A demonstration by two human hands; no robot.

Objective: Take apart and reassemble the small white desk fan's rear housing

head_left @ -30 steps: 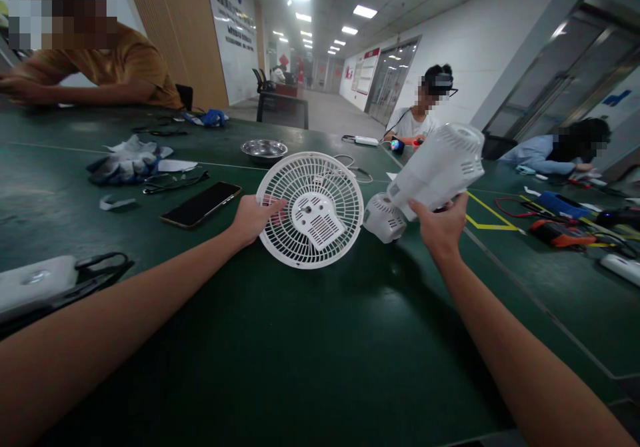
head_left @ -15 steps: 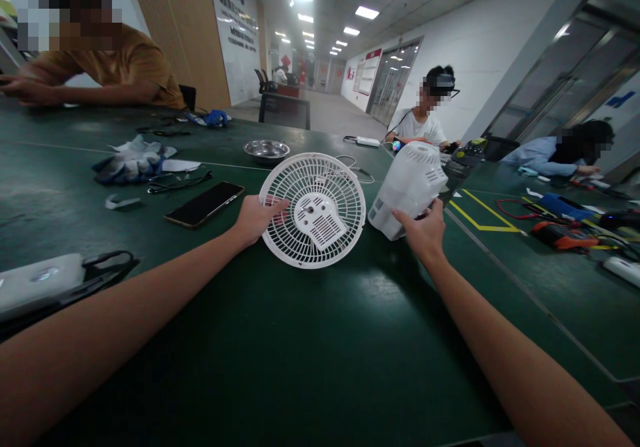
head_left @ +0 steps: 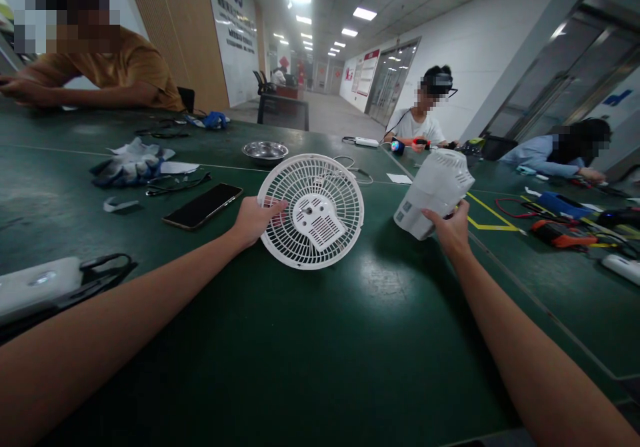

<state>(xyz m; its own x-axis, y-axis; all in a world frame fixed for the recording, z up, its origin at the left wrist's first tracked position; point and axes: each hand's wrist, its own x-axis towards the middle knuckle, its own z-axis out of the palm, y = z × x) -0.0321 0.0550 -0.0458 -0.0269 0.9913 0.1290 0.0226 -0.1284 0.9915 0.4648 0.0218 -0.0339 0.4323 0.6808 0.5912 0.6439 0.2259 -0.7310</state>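
Over the dark green tabletop, a round white plastic grille is rim-pinched by the left hand and a bulky white plastic housing clasped, tilted, by the right hand (far side hidden), so dropping could be caused by one-sided slippage.

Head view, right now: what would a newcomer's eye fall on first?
First, the round white fan grille near mid-picture, its edge held by the left grip. Next, the white plastic housing, tilted in the right grip farther right. Then the dark phone on the green table, left of the grille.
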